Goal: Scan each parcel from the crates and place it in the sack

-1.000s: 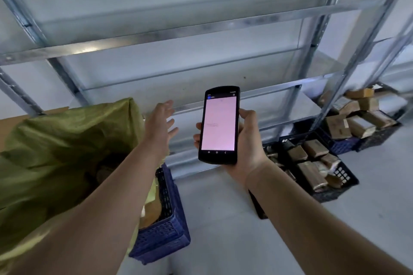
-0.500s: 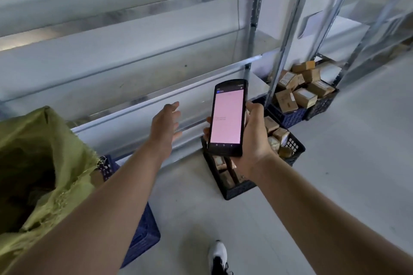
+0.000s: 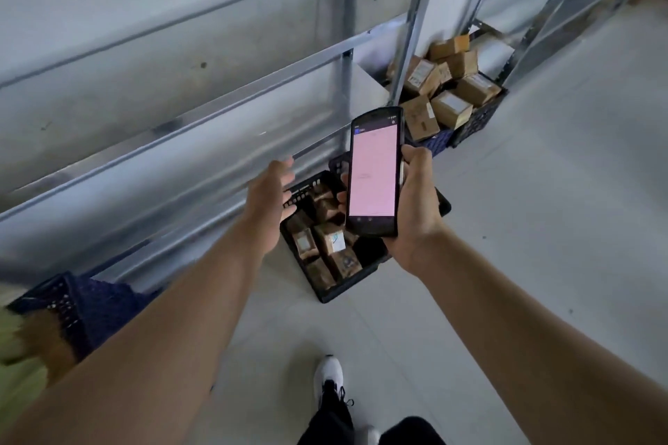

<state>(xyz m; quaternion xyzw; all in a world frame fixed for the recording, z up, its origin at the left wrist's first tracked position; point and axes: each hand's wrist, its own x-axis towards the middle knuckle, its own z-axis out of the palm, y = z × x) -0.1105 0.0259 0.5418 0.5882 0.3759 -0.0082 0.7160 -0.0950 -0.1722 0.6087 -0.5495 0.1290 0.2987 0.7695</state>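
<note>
A: Head view: how were the hands?
B: The right hand [image 3: 415, 217] gripped the scanner [image 3: 374, 170], with its pink screen facing the camera. The left hand [image 3: 269, 199] was open and held nothing, with its fingers straight, just beside the scanner.
A: And the parcels?
B: Brown parcels [image 3: 332, 240] lay in the black crate [image 3: 325, 294] on the floor [image 3: 542, 228], below both hands. More were piled in the far crates [image 3: 484, 116] by the rack [image 3: 345, 83]. The green sack [image 3: 14, 376] showed blurred at the lower left edge, beside a blue crate [image 3: 94, 307].
</note>
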